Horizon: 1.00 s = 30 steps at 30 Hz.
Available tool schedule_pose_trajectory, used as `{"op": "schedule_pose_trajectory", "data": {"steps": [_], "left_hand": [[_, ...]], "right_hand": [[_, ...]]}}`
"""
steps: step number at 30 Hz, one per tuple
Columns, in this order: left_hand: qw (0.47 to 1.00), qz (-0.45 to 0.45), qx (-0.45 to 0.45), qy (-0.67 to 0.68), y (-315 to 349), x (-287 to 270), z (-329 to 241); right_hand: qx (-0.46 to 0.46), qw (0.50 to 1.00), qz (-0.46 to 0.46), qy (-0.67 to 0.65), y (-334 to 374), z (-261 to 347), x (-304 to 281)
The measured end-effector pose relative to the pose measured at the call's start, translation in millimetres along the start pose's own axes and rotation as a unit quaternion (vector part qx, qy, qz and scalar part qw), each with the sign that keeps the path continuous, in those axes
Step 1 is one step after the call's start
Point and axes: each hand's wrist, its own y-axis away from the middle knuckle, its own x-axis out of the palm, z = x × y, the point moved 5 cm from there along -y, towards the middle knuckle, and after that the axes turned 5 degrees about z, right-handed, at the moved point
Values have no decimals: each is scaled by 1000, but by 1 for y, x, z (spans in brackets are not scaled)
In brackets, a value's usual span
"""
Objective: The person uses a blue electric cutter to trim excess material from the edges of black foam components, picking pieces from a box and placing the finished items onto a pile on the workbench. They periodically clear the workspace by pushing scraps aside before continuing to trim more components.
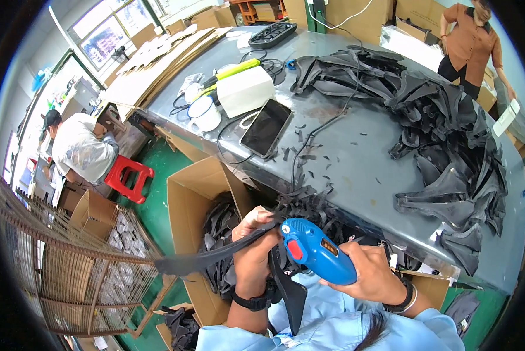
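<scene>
Two hands (309, 263) gripping black piece (215, 254) and blue tool (318, 251).

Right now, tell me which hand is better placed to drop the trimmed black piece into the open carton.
Left, probably. The left hand already grips the black piece, and the open carton sits just beyond it on that side. The right hand is wrapped around the blue cutter.
</scene>
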Motion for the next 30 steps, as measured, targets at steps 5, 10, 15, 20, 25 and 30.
{"op": "schedule_pose_trajectory", "data": {"steps": [5,10,15,20,25,30], "left_hand": [[972,-160,-115,125,-19,-35,14],[960,26,-246,133,-21,-44,13],[961,-1,-275,-11,1,-26,-14],[942,36,-309,-123,6,-24,-30],[914,63,-359,-180,10,-23,-27],[895,122,-350,-249,8,-16,-24]], "right_hand": [[20,999,-30,-16,-1,-6,-7],[39,997,-51,-38,2,-14,-10],[33,999,6,9,14,-23,2],[8,999,43,11,18,-22,11],[-15,997,53,46,20,-19,16],[-6,994,77,75,23,-17,21]]}}
